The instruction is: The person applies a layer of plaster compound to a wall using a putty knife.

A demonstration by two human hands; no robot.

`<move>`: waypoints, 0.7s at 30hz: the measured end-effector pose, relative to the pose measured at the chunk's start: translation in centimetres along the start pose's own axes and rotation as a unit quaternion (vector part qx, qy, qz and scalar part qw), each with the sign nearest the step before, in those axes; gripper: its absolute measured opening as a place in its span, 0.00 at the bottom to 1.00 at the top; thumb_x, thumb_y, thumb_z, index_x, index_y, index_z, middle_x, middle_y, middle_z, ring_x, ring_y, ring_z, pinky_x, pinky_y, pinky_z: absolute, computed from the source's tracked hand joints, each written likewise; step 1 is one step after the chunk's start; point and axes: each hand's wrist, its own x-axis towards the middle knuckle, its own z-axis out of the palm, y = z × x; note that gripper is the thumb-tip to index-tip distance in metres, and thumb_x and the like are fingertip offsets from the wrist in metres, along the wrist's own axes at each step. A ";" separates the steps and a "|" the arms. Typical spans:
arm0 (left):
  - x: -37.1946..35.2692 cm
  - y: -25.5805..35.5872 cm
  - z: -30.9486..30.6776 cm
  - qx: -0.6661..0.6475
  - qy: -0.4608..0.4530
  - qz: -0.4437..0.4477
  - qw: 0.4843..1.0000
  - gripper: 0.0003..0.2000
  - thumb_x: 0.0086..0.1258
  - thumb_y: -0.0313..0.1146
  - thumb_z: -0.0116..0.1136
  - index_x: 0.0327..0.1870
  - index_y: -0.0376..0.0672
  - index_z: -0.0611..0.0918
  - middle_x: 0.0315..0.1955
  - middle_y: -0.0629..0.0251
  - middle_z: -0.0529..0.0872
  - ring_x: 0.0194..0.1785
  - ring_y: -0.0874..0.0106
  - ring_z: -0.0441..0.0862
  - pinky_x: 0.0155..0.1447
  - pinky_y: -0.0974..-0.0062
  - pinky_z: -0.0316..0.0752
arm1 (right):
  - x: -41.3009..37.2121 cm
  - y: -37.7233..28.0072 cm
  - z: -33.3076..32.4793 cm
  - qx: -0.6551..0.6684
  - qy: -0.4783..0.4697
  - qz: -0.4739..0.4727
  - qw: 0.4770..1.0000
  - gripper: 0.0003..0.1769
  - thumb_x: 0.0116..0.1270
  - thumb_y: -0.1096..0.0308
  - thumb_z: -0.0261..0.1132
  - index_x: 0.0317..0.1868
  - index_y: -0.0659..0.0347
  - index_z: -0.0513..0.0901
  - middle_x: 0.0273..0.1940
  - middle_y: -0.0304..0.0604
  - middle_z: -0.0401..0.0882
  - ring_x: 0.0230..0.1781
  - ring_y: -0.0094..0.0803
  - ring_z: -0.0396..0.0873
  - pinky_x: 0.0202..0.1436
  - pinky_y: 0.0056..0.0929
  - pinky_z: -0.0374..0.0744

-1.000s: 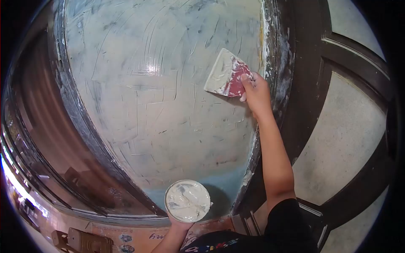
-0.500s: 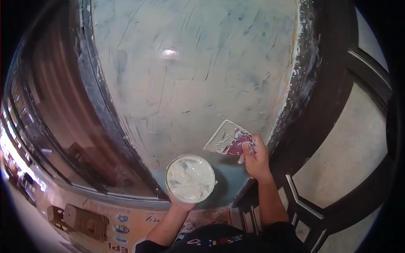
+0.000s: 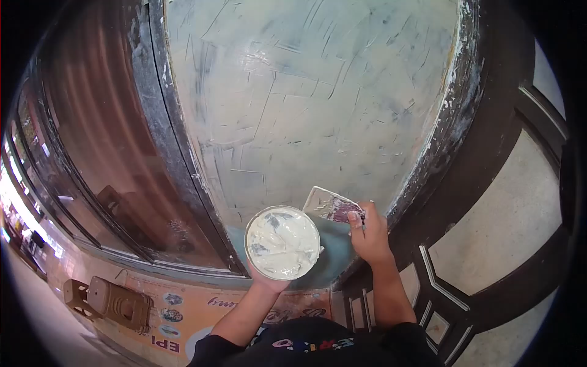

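My left hand (image 3: 268, 282) is closed around the underside of a round tub (image 3: 246, 241), mostly hidden by it. Pale, creamy putty (image 3: 284, 241) fills the tub, with a few greyish patches on its surface. In my right hand (image 3: 370, 235) is a putty scraper (image 3: 333, 207), gripped by its reddish-purple part with thumb on top. Putty coats its wide blade, whose left edge is close to the tub's upper right rim. Beyond both hands stands a wall panel (image 3: 306, 122) covered with streaky pale putty, a bluish-green strip showing at its bottom.
A dark frame (image 3: 183, 147) with brown-tinted glass borders the panel on the left. Dark wood with pale inset panels (image 3: 489, 226) lies on the right. Brown stacked plastic stools (image 3: 119, 303) stand at lower left beside a printed orange banner (image 3: 202, 309).
The scraper has dropped and turned flatter, its blade now nearer the tub. The tub sits slightly higher and further right in view. The whole view has shifted a little.
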 end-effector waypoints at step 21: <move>-2.3 3.8 -1.7 -0.034 0.009 -0.031 0.999 0.35 0.74 0.65 0.38 0.77 0.55 0.65 0.77 0.60 0.64 0.78 0.48 0.61 0.75 0.23 0.49 | -1.6 -1.5 5.1 0.008 0.043 0.001 0.999 0.10 0.74 0.67 0.61 0.46 0.66 0.76 0.27 0.56 0.80 0.26 0.55 0.82 0.30 0.41 0.78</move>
